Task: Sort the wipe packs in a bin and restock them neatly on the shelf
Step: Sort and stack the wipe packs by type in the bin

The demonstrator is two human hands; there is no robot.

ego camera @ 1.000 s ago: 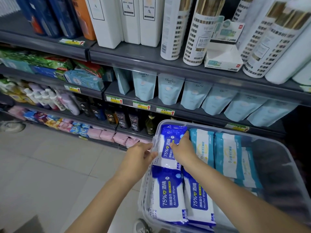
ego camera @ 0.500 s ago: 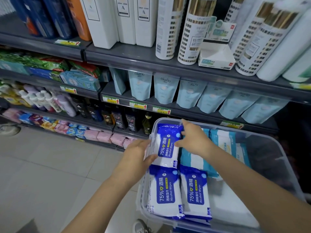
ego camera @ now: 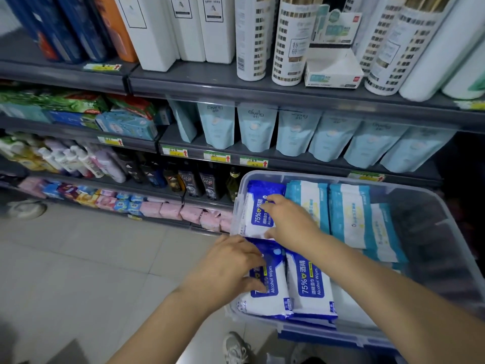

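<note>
We look down into a clear plastic bin [ego camera: 433, 206] that stands in front of the shelf [ego camera: 262, 90], and both of our hands are inside its left end. Our left hand [ego camera: 231, 269] lies palm down with the fingers spread loosely over the near-left alcohol wipe pack [ego camera: 267, 295], a white pack with a dark blue label; the fingertips press on the label and nothing is gripped. Beside it, touching along its right edge, lies a second alcohol wipe pack [ego camera: 311, 285] of the same kind, near the bin's front wall. Our right hand [ego camera: 291, 224] reaches over toward the far-left corner, where a third alcohol wipe pack [ego camera: 258, 214] sits against the bin's left wall; the fingers rest flat and slightly parted on its label, with the thumb at the pack's near edge, so the hand touches it without closing around it. To the right of that pack, along the bin's far wall, teal and white wipe packs [ego camera: 349, 214] lie in a row, some overlapping. The bin's right end looks dark, and we cannot tell what it holds. On the shelf just above the bin's far rim stand pale blue pouches [ego camera: 296, 132] side by side.
</note>
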